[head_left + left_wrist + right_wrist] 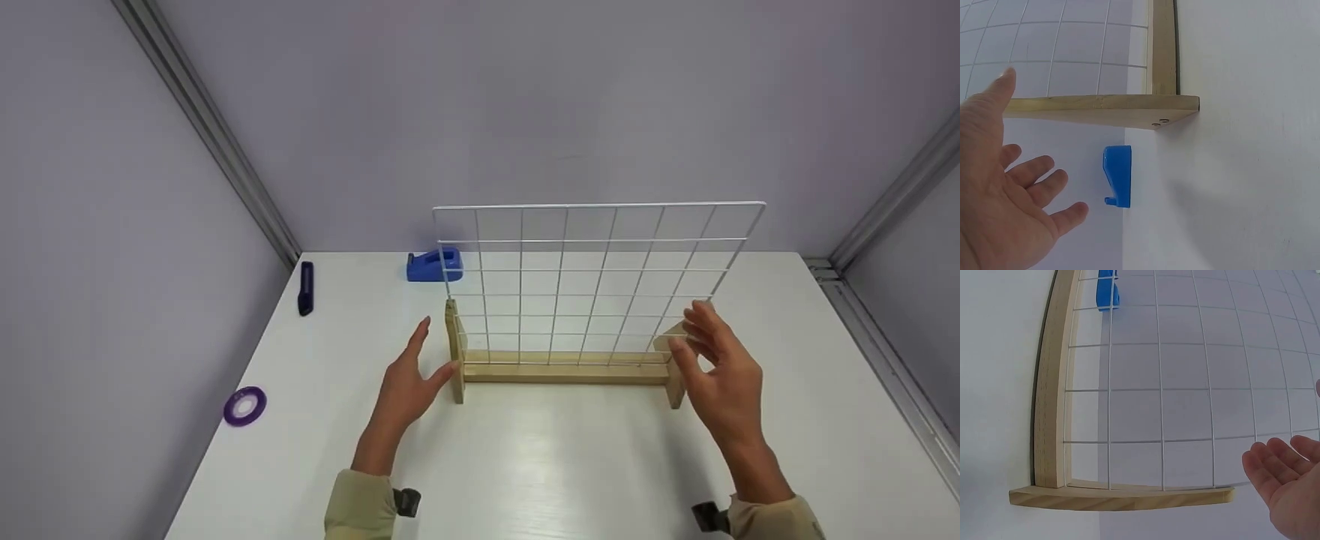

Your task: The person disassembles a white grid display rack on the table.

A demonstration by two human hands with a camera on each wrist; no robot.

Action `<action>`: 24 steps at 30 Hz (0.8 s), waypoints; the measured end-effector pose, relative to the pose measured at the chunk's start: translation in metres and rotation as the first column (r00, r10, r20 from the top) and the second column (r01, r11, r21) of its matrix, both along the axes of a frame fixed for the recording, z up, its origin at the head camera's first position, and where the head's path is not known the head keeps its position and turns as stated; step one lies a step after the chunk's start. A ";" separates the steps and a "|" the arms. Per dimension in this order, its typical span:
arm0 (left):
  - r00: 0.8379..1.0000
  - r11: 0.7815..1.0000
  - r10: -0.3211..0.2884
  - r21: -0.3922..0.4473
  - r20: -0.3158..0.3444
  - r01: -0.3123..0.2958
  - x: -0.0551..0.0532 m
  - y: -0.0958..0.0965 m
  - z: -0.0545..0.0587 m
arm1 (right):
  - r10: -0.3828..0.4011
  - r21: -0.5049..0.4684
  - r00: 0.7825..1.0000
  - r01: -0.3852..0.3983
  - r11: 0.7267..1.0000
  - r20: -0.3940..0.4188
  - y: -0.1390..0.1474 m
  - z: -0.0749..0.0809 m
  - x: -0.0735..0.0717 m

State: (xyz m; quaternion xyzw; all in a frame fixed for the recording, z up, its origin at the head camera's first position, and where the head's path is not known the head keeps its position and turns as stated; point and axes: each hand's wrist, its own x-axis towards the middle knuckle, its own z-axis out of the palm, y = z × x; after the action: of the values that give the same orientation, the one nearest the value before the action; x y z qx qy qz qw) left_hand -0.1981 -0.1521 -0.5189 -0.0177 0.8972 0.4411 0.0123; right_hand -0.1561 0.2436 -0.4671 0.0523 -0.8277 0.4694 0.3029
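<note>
A white wire grid (559,281) stands upright in a wooden stand (562,373) with a board at each end. To the left of the stand, my left hand (407,386) has its fingers spread, the thumb near the left end board (455,352). The left wrist view shows that palm with nothing in it. My right hand (720,371) is by the right end board (675,382), fingers loosely bent and holding nothing. In the right wrist view, its fingertips (1261,453) are close to the grid's edge.
Behind the grid's left side sits a blue tape dispenser (435,265). A dark utility knife (306,289) lies at the back left of the white table (547,465). Near the left edge is a purple tape roll (244,406). Grey walls (525,112) enclose the table.
</note>
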 end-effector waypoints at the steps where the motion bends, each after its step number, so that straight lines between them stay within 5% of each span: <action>1: 1.000 1.000 0.001 0.008 -0.002 -0.001 -0.002 0.001 -0.001 | 0.004 -0.015 1.000 -0.004 1.000 0.007 -0.001 0.000 0.000; 14: 0.999 0.997 0.032 0.077 0.016 -0.033 -0.008 0.004 -0.006 | 0.005 0.002 1.000 -0.005 1.000 -0.014 -0.023 -0.007 -0.015; 24: 0.999 0.981 -0.004 0.196 -0.040 0.012 -0.011 0.004 -0.014 | -0.012 -0.094 0.995 0.022 0.995 0.104 -0.032 -0.015 -0.019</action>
State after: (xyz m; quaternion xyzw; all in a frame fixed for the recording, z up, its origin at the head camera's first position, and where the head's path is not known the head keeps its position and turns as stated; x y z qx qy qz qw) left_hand -0.2091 -0.1481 -0.5331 -0.0041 0.8495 0.5275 -0.0017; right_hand -0.1749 0.2119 -0.4823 0.0065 -0.8194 0.5078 0.2658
